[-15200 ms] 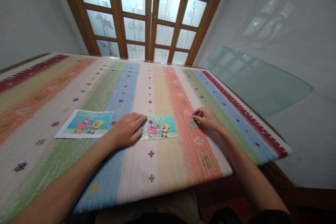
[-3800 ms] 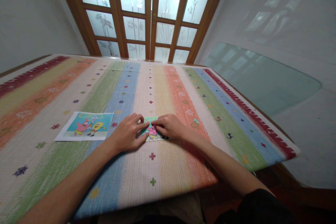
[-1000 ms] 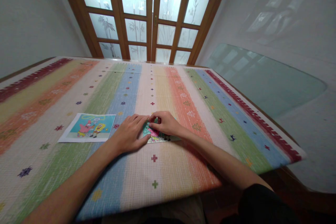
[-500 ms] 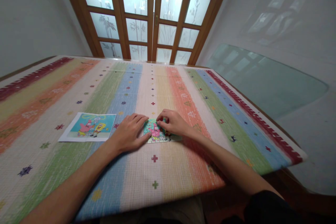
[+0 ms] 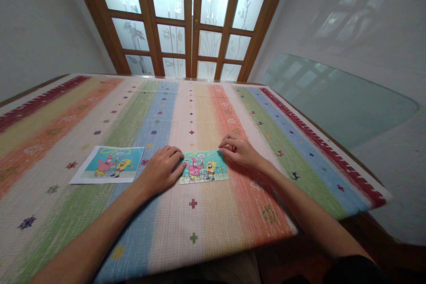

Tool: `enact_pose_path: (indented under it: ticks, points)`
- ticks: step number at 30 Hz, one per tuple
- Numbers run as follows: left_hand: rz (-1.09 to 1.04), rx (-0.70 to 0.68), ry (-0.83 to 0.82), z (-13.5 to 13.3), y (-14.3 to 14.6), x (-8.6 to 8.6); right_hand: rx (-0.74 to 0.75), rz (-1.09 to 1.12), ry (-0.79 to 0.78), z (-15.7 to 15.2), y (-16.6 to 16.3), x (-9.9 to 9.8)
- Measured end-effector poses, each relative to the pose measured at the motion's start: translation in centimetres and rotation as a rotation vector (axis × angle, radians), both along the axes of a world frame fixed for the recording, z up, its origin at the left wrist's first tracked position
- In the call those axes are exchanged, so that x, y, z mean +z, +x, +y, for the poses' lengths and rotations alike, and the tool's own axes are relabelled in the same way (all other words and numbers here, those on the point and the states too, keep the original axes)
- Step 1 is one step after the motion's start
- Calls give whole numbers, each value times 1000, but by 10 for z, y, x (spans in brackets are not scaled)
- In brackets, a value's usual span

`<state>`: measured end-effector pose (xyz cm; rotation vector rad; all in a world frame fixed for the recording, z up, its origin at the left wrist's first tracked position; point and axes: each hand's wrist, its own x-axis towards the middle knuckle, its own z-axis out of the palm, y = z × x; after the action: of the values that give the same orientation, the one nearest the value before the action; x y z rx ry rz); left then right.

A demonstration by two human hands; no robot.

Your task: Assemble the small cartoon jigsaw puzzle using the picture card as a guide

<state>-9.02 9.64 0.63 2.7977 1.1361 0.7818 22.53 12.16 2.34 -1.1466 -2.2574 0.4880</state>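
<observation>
A small jigsaw puzzle (image 5: 203, 168) lies flat on the cloth, its pieces joined into a picture of a pink starfish, a grey-green figure and a yellow sponge character. My left hand (image 5: 163, 169) rests at its left edge, thumb and fingertips touching the border, fingers apart and holding nothing. At the upper right corner is my right hand (image 5: 242, 154), with its fingers curled and thumb and forefinger brought together. Whether a piece or the corner sits between those fingertips is hidden. Left of my left hand lies a printed sheet (image 5: 113, 165) with the same cartoon scene.
A striped, patterned tablecloth (image 5: 196, 217) covers the table, whose front edge is close to me. Wooden doors with frosted panes (image 5: 171, 37) stand beyond the far edge. A white wall (image 5: 366, 17) rises on the right.
My right hand has moved right, from over the puzzle's middle to its upper right corner, uncovering the picture. My left hand stays at the left edge. The view has shifted slightly.
</observation>
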Motion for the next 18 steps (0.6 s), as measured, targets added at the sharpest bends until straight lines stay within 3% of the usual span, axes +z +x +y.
enact_pose_path:
  ticks: [4, 13, 18]
  points:
    - [-38, -22, 17, 1, 0, 0, -38, 82, 56, 4, 4, -8]
    - [-85, -132, -15, 6, -2, -3, -8, 14, 94, -3, 1, -21]
    - [-122, -43, 25, 6, -2, 0, -23, -76, 155, -6, 0, -25]
